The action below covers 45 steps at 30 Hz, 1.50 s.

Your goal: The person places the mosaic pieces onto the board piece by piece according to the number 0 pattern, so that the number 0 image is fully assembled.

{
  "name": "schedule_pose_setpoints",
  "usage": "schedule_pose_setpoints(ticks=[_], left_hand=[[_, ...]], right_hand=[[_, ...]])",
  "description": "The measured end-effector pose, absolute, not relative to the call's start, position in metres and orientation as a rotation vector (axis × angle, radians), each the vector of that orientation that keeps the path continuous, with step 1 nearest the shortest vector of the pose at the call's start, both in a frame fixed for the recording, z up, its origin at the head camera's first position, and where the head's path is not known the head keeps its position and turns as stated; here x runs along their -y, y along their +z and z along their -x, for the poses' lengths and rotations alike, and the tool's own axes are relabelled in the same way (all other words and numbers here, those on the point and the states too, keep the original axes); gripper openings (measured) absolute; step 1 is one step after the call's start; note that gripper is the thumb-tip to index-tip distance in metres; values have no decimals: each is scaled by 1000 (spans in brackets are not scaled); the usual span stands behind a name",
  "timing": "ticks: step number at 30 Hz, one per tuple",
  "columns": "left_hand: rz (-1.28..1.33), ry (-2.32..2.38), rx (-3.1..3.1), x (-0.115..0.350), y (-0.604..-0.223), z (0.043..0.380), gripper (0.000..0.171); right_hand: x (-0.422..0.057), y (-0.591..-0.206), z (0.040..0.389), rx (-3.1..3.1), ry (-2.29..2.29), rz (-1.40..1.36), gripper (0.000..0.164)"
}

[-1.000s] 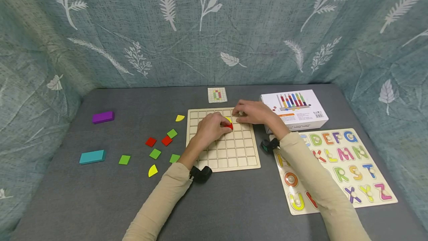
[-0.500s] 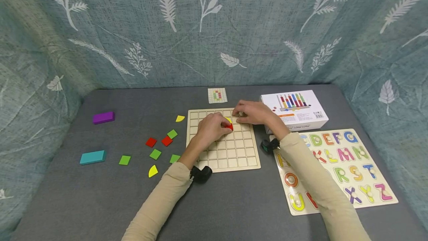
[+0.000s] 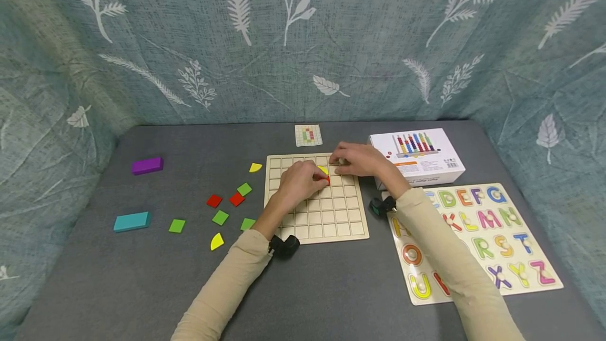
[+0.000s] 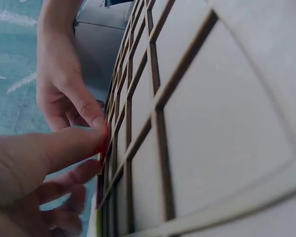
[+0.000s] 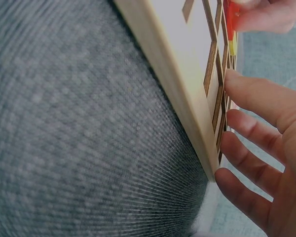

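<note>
My left hand [image 3: 299,180] pinches a red square tile [image 3: 328,180] between thumb and fingers, low over the wooden grid board [image 3: 331,229]. Just behind it a yellow quarter-round tile [image 3: 323,169] lies on the board, partly covered by the fingers. In the left wrist view, the thumb presses along the edge of the red tile [image 4: 104,140]. My right hand [image 3: 360,160] rests at the board's far right corner. Its fingers are loosely bent and spread, with thumb and fingertips touching the board and nothing between them, as the right wrist view shows of the right hand [image 5: 266,138].
Left of the board lie loose green tiles [image 3: 220,218], red tiles [image 3: 214,201] and yellow tiles [image 3: 216,241]. Farther left are a purple block [image 3: 147,166] and a teal block [image 3: 132,221]. A pattern card [image 3: 307,135], an abacus box [image 3: 416,156] and a letter puzzle [image 3: 483,272] surround the board.
Both hands keep their places. Slightly less of the red tile shows between the left thumb and fingers.
</note>
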<state>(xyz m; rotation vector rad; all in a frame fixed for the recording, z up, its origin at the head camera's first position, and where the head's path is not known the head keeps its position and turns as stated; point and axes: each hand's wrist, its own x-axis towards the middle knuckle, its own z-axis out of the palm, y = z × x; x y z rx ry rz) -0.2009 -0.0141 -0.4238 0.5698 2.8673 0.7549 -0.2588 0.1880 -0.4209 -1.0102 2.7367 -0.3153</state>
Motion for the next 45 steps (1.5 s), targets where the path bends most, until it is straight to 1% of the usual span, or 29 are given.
schedule_pose_setpoints(ticks=[3,7,10,14,18,23,28,32,36,45], left_hand=[[-651,709,-2839,15,-420,201,13],[-714,719,-2759,23,-414,193,18],[-714,821,-2684,40,-411,183,23],[-712,1033,-2554,75,-410,173,28],[-625,1197,-2458,116,-411,170,32],[-471,1299,-2485,163,-410,168,37],[-318,1394,-2475,196,-405,160,42],[-251,1367,-2490,211,-404,157,44],[-239,1345,-2489,218,-406,154,46],[-176,1443,-2536,237,-420,150,48]], right_hand=[[-188,-421,260,-2744,-309,992,27],[-186,-420,260,-2742,-314,1003,27],[-185,-420,259,-2733,-319,1011,27],[-186,-422,259,-2737,-303,996,27],[-187,-424,259,-2739,-299,1010,27],[-188,-423,258,-2728,-315,1023,27],[-188,-422,258,-2721,-316,1020,28],[-188,-422,258,-2725,-305,1019,28],[-187,-422,258,-2726,-307,1016,28],[-187,-422,259,-2721,-306,1015,28]])
